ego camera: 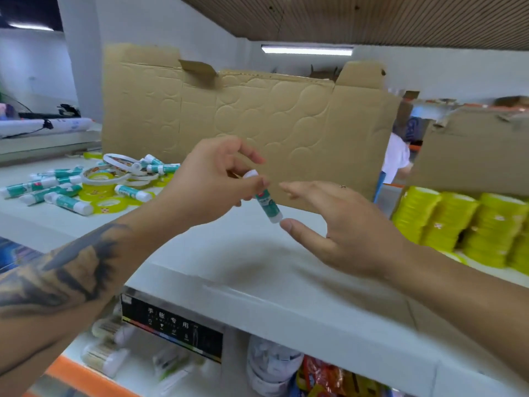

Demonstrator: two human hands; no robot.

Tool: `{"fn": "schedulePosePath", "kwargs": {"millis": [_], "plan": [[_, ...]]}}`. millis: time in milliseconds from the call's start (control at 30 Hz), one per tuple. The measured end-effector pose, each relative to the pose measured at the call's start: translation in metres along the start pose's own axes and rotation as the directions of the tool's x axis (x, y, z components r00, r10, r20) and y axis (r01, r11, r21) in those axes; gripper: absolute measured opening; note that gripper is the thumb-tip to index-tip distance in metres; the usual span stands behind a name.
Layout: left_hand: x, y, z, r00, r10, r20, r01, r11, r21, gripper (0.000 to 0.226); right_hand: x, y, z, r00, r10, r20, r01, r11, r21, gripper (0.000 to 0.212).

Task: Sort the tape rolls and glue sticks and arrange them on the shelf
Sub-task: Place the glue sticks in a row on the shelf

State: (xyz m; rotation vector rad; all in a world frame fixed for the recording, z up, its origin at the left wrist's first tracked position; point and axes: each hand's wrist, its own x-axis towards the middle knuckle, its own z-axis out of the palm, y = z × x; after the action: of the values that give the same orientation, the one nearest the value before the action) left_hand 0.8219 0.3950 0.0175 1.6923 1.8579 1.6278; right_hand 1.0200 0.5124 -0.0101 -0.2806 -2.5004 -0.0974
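My left hand [211,181] pinches the white-capped end of a teal and white glue stick [267,204] above the white shelf [257,262]. The stick hangs tilted, its lower end by the thumb tip of my right hand [343,227], which is spread with straight fingers just to the right; whether the thumb touches it is unclear. A mixed pile of glue sticks [57,193] and tape rolls [106,181], yellow and white, lies at the shelf's left. Stacked yellow tape rolls [458,222] stand in rows at the right.
A flattened cardboard sheet [243,121] stands upright at the back of the shelf, and a second cardboard piece [472,156] leans above the yellow stacks. Below the shelf lip are a black labelled box [171,328] and packaged goods. A person in white [396,159] stands behind.
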Motion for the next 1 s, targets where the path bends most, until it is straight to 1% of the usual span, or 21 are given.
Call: {"fn": "schedulePosePath", "kwargs": {"millis": [67,133,200,267,300,467,567,667,767,833,867,933,967,1000], "plan": [[-0.001,0.027,0.030,1.000,0.019,0.024,-0.016,0.996,-0.091,0.023,-0.023,0.008,-0.025,0.995,0.040,-0.088,-0.033,0.997,0.073,0.040],[-0.003,0.054,0.063,0.998,0.029,0.056,-0.019,0.987,-0.157,0.027,-0.046,0.018,-0.052,0.988,0.064,-0.138,-0.052,0.995,0.086,0.031],[-0.005,0.082,0.098,0.996,0.036,0.085,-0.017,0.975,-0.221,0.037,-0.070,0.029,-0.080,0.976,0.085,-0.200,-0.070,0.994,0.081,0.029],[-0.007,0.110,0.132,0.995,0.040,0.091,-0.013,0.960,-0.279,0.045,-0.095,0.042,-0.106,0.962,0.102,-0.253,-0.084,0.993,0.081,0.030],[-0.008,0.123,0.149,0.995,0.042,0.091,-0.012,0.952,-0.306,0.043,-0.107,0.049,-0.118,0.957,0.111,-0.269,-0.091,0.992,0.085,0.031],[-0.013,0.182,0.238,0.994,0.043,0.101,0.002,0.915,-0.402,0.025,-0.174,0.084,-0.175,0.913,0.215,-0.347,-0.165,0.972,0.169,0.036],[-0.016,0.216,0.287,0.993,0.039,0.114,0.016,0.896,-0.445,0.031,-0.217,0.108,-0.206,0.883,0.295,-0.366,-0.227,0.949,0.218,0.043],[-0.022,0.246,0.336,0.989,0.026,0.146,0.048,0.877,-0.479,0.034,-0.262,0.136,-0.238,0.855,0.362,-0.372,-0.302,0.930,0.211,0.052],[-0.029,0.270,0.392,0.983,0.051,0.178,0.028,0.910,-0.414,0.035,-0.310,0.168,-0.272,0.816,0.417,-0.401,-0.378,0.909,0.177,0.052],[-0.038,0.282,0.430,0.965,0.107,0.241,-0.022,0.944,-0.330,0.026,-0.341,0.190,-0.295,0.797,0.430,-0.425,-0.413,0.900,0.136,0.047],[-0.043,0.287,0.450,0.947,0.143,0.287,-0.060,0.959,-0.278,0.023,-0.355,0.200,-0.306,0.783,0.440,-0.440,-0.430,0.894,0.127,0.043],[-0.052,0.295,0.490,0.894,0.183,0.410,-0.119,0.977,-0.178,0.025,-0.382,0.222,-0.326,0.747,0.458,-0.483,-0.456,0.880,0.129,0.037],[-0.057,0.299,0.509,0.857,0.182,0.482,-0.149,0.983,-0.105,0.029,-0.394,0.232,-0.335,0.730,0.463,-0.503,-0.469,0.874,0.123,0.036],[-0.061,0.302,0.528,0.818,0.188,0.543,-0.216,0.976,-0.013,0.035,-0.406,0.243,-0.344,0.719,0.468,-0.513,-0.484,0.868,0.112,0.037]]}}
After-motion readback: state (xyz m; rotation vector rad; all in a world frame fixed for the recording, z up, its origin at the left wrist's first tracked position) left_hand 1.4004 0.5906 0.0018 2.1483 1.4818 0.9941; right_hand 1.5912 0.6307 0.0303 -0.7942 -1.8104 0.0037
